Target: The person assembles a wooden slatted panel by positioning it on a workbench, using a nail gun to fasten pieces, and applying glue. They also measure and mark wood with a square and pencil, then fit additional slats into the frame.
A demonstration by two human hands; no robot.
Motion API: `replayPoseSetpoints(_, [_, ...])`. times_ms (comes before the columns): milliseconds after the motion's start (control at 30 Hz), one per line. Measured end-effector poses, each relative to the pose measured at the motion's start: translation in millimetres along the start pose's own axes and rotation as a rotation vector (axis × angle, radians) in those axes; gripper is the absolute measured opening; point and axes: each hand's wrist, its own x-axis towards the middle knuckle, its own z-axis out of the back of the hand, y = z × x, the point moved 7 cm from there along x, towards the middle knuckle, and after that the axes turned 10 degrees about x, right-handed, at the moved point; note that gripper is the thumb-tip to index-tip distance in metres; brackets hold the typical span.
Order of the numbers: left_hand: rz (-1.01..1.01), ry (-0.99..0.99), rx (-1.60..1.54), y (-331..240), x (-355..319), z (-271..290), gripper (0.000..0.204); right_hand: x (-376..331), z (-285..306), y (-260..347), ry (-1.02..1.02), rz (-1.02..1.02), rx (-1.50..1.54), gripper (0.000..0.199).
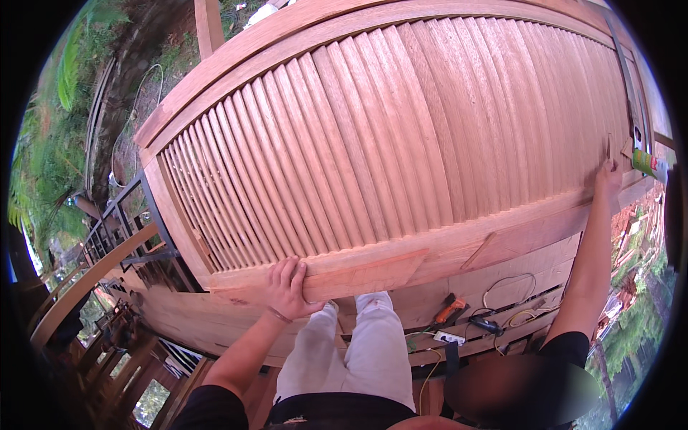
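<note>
A large louvered wooden panel [401, 129], with many slanted slats set in a frame, lies before me. My left hand [288, 288] rests on the near rail [344, 276] of its frame, fingers laid over the wood and thumb out to the side. At the panel's right end my right hand [609, 175] is closed, its fingers pinched over the slats beside the near rail. A thin dark upright thing [609, 147] shows just above those fingers; its kind is too small to tell. Close to that hand is a green and white bottle [648, 165].
Below the panel, an orange and black power tool [450, 309], a white power strip [449, 337] and cords lie on planks [408, 308]. A loose strip of wood [479, 251] lies on the near rail. Dark metal framing [129, 208] and a curved board [93, 279] stand at left.
</note>
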Motion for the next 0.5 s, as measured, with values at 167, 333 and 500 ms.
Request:
replayPoseSetpoints(167, [0.045, 0.019, 0.011, -3.2, -6.9, 2.6, 0.091, -158.9, -0.4, 201.1, 0.143, -0.316, 0.999, 0.025])
replayPoseSetpoints(333, [0.051, 0.044, -0.002, 4.7, -8.6, 0.0, 0.091, -316.6, -45.3, 418.7, 0.683, -0.238, 1.192, 0.041])
replayPoseSetpoints(500, [0.051, 0.038, -0.022, 7.8, -7.0, -0.5, 0.088, -346.5, -61.0, 523.6, 0.404, 0.154, 1.074, 0.047])
